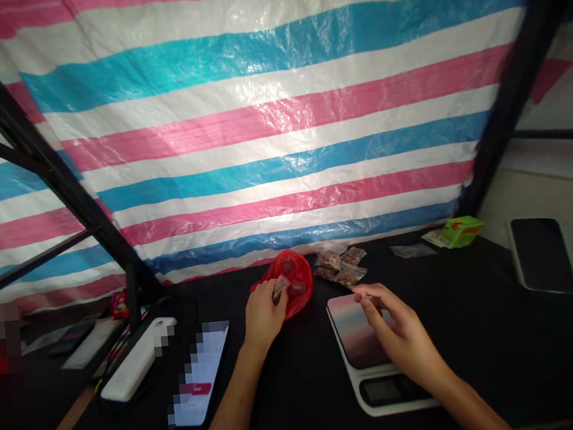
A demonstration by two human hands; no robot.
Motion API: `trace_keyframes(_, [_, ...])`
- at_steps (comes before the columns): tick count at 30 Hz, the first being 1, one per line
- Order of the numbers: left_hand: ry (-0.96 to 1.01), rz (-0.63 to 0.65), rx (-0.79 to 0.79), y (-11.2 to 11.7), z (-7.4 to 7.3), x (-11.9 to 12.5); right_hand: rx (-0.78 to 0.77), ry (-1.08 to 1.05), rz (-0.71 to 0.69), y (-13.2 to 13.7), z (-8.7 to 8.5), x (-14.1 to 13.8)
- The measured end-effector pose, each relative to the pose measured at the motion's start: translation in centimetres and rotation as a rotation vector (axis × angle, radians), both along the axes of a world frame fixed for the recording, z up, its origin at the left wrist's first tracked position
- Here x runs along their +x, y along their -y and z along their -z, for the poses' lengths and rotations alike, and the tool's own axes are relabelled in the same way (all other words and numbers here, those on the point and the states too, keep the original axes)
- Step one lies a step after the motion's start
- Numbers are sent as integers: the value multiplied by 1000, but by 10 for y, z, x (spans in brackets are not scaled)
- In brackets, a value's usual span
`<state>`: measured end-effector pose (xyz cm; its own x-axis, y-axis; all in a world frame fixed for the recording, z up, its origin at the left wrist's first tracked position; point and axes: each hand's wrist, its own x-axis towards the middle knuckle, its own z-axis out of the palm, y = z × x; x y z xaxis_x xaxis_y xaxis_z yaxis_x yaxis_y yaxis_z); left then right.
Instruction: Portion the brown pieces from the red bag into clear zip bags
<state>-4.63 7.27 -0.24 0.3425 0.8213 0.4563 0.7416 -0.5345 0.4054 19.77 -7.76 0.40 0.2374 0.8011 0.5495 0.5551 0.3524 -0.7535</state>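
A striped pink, white and blue plastic tarp (269, 129) fills 12 o'clock, black metal frame bars (35, 156) slant at 10 and 2, above a black tabletop (481, 372)

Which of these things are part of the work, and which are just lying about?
In use: left hand holding a small clear packet at the red plastic bag; right hand at the digital scale; filled packets.
Lying about: white power bank; blurred phone; dark-screened phone; green box.

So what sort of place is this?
Probably a makeshift packing spot: a striped plastic tarp hung on a black metal frame, a kitchen scale on a dark tabletop, and small bags of something brown.
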Motion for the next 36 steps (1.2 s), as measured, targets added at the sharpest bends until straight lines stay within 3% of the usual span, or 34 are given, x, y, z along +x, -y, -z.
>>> trace_keyframes(7, [-58, -64, -43, -6, 10, -3, -20, -2, -38, 3, -6, 0])
trace_keyframes(19, [-282, -76, 5, -3, 4, -6, -24, -17, -99, 4, -11, 1])
trace_keyframes(36, [-249, -82, -57, -1, -1, -2, -5, 1, -153, 4, -11, 1])
